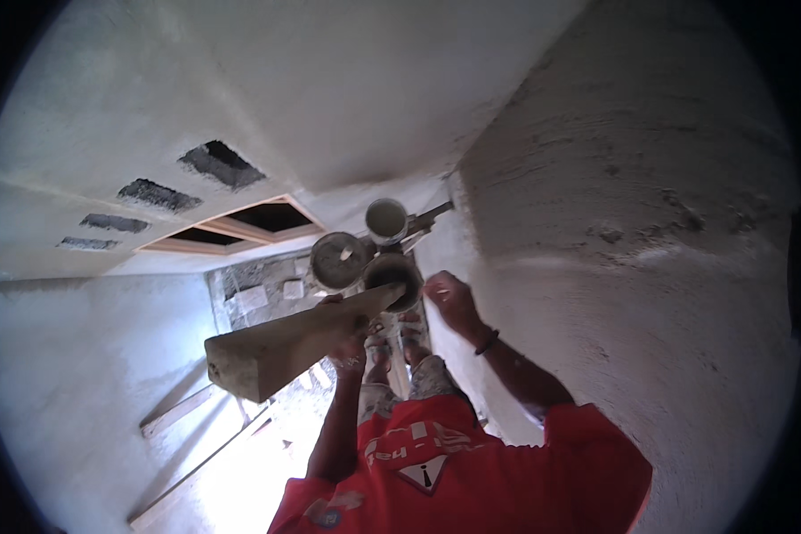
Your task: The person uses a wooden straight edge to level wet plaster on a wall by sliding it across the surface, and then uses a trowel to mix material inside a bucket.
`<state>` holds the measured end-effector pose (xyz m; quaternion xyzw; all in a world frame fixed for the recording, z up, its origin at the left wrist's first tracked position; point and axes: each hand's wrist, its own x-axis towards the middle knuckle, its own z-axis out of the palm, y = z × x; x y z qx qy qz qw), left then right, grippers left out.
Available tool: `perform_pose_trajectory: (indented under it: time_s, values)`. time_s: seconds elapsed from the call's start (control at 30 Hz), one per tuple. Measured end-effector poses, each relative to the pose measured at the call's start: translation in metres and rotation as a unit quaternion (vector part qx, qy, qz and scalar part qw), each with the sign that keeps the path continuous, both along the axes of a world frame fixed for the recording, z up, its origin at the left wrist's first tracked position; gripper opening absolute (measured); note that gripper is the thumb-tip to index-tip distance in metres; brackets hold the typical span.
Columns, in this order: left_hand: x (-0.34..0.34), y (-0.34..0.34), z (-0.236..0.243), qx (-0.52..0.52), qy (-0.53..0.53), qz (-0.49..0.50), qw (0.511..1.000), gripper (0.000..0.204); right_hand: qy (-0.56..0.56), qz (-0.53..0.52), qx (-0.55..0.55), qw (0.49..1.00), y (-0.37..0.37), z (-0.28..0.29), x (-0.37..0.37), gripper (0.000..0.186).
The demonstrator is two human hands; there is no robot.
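Red-shirted, clamps beam point(280, 348) over bucket point(388, 264) with fingers of left hand point(349, 351); holds right hand point(452, 301) nearby with finger state unclear.

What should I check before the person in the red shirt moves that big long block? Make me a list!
1. Left grip holds the long block: ok, fingers show at both edges.
2. Right grip is free: cannot tell, its curled fingers could hide something small.
3. Near bucket is uncovered in this view: not ok, the block's narrow end overlaps its mouth.
4. Pale bucket stands upright: ok.
5. Feet stand firmly: cannot tell from above.
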<state>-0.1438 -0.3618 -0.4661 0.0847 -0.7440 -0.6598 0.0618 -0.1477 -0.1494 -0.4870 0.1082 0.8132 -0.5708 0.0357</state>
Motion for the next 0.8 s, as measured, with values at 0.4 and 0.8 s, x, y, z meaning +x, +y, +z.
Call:
perform_pose_trajectory:
  time_s: [0.4,0.8]
  values:
    - [0.053,-0.053,-0.071,-0.131,-0.049,0.044,0.989,0.035,-0.172,0.208,0.105,0.957,-0.026,-0.307,-0.064,0.03]
    - [0.128,-0.11,-0.133,-0.149,-0.206,0.09,0.963,0.037,-0.153,0.251,0.251,0.922,-0.184,-0.508,-0.206,0.063]
